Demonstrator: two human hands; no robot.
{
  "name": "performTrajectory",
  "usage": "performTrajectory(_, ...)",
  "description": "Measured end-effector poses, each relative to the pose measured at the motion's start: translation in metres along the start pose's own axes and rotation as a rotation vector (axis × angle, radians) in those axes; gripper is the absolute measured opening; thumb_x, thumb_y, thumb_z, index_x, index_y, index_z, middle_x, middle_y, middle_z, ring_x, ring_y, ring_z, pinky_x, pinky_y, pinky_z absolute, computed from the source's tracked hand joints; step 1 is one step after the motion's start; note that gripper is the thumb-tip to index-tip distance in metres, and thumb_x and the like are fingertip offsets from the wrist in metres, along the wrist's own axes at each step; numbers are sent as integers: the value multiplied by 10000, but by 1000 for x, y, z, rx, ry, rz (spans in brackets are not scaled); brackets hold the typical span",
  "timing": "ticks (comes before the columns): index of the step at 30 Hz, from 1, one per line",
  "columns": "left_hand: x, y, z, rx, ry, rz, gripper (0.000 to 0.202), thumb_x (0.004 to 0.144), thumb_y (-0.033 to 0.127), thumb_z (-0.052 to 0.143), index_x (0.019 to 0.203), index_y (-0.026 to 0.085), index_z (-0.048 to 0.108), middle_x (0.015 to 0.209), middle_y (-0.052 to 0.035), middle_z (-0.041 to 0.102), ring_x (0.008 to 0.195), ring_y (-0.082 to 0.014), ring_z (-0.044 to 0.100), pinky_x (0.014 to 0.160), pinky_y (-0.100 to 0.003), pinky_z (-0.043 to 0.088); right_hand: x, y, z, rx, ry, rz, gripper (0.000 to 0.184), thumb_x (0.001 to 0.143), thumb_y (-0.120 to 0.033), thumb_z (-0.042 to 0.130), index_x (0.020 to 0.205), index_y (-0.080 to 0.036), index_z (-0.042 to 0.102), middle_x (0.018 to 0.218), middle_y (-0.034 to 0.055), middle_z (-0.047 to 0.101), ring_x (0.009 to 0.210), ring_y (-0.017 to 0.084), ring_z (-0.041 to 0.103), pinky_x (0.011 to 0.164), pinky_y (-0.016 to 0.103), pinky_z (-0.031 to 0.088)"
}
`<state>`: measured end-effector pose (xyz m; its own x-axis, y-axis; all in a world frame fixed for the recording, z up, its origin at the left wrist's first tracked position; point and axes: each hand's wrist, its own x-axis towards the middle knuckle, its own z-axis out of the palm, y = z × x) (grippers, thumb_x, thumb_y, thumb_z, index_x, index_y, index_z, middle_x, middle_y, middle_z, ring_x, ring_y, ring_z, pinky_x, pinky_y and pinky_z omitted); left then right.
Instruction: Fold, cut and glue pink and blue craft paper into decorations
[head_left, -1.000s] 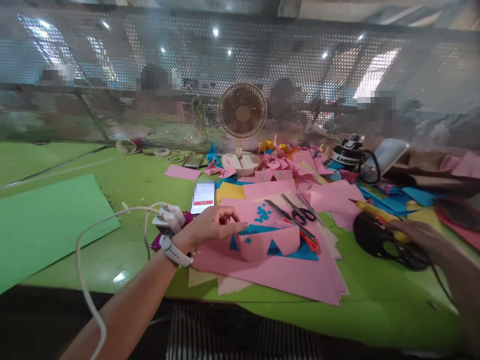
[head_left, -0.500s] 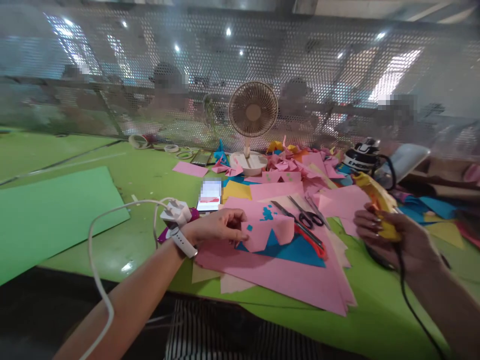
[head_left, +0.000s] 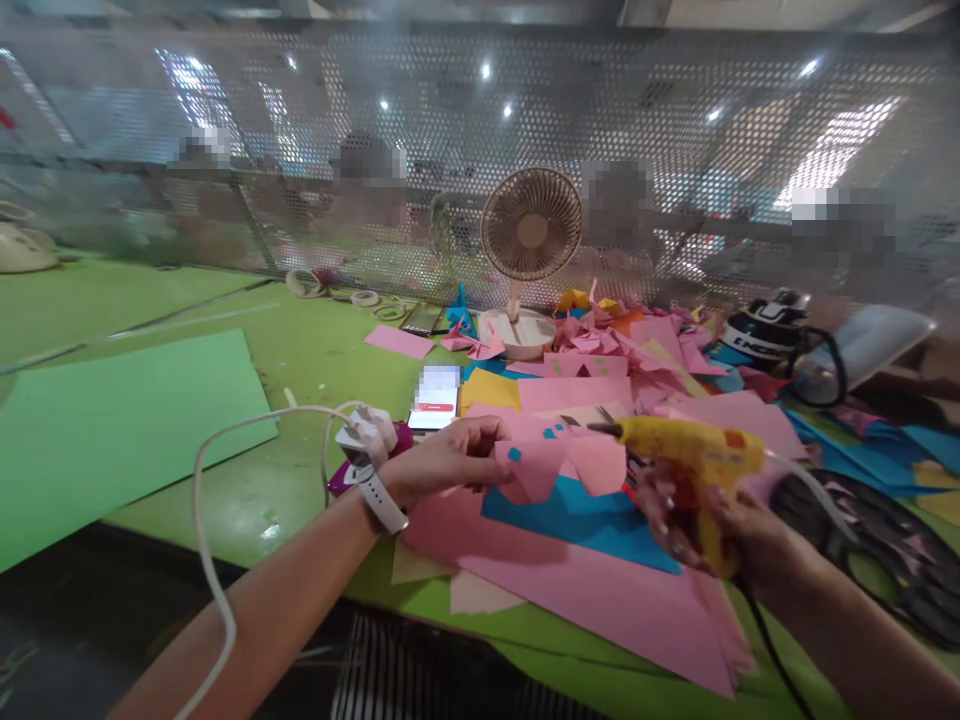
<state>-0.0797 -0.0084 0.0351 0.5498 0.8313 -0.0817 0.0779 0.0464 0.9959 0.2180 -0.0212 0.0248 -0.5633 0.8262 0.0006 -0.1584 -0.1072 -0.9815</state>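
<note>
My left hand [head_left: 450, 460] pinches the edge of a small pink paper cut-out [head_left: 559, 465], lifting it over a blue sheet [head_left: 592, 520] and a large pink sheet [head_left: 600, 590]. A white watch sits on that wrist. My right hand [head_left: 712, 530] is wrapped round the grip of a yellow hot glue gun [head_left: 694, 455]. The gun's nozzle points left, just above the pink cut-out's right end. Its black cord runs down past my right forearm.
A small desk fan [head_left: 531, 235] stands at the back by a heap of pink, blue and yellow paper scraps [head_left: 637, 345]. A phone [head_left: 435, 395], a white charger with cable [head_left: 360, 430], a green sheet [head_left: 112, 420], tape rolls [head_left: 304, 283] and a perforated metal screen [head_left: 375, 150] surround the green table.
My right hand has lifted the yellow glue gun from the black stand at the right and carried it left to the pink cut-out. My left hand has kept its pinch on the paper.
</note>
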Motion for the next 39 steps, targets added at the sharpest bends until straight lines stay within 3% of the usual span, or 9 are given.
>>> performTrajectory(6, -1, 1, 2, -4, -2, -50, 266, 733, 251, 654, 833, 194, 414, 507, 75, 532, 396, -62, 472, 387, -165, 314, -11, 8, 11, -141, -15, 32, 320, 741, -504, 620, 834, -198, 628, 605, 6, 507, 472, 102, 443, 384, 201, 383)
performTrajectory(11, -1, 2, 4, -14, 0, -48, 276, 722, 252, 662, 820, 190, 412, 510, 72, 554, 383, -60, 497, 378, -158, 354, -15, 25, 17, -279, 133, 39, 198, 726, -415, 668, 791, -230, 644, 648, 2, 544, 469, 95, 462, 399, 210, 420)
performTrajectory(16, 0, -1, 5, -36, -19, -33, 292, 717, 237, 673, 833, 189, 410, 526, 72, 571, 391, -58, 509, 394, -156, 394, -19, 42, 19, -378, 110, 113, 159, 743, -407, 651, 813, -264, 648, 609, -11, 516, 495, 126, 491, 413, 241, 443)
performTrajectory(21, 0, -1, 6, -62, -35, -10, 289, 727, 241, 672, 824, 190, 405, 521, 73, 572, 368, -52, 495, 391, -158, 403, -18, 37, 26, -414, 145, 148, 184, 736, -385, 666, 885, -278, 651, 627, -9, 531, 520, 130, 483, 441, 246, 437)
performTrajectory(33, 1, -2, 6, -51, -51, -7, 267, 736, 230, 668, 821, 181, 420, 568, 48, 597, 409, -60, 536, 420, -157, 416, -14, 36, 35, -399, 253, 145, 221, 685, -439, 696, 777, -243, 650, 558, -24, 522, 451, 103, 443, 394, 216, 389)
performTrajectory(39, 2, -2, 6, -29, -70, 4, 253, 758, 256, 655, 820, 175, 424, 582, 39, 597, 421, -64, 543, 435, -162, 416, -13, 33, 40, -398, 292, 169, 299, 687, -465, 687, 832, -208, 638, 559, -25, 508, 448, 94, 443, 386, 200, 387)
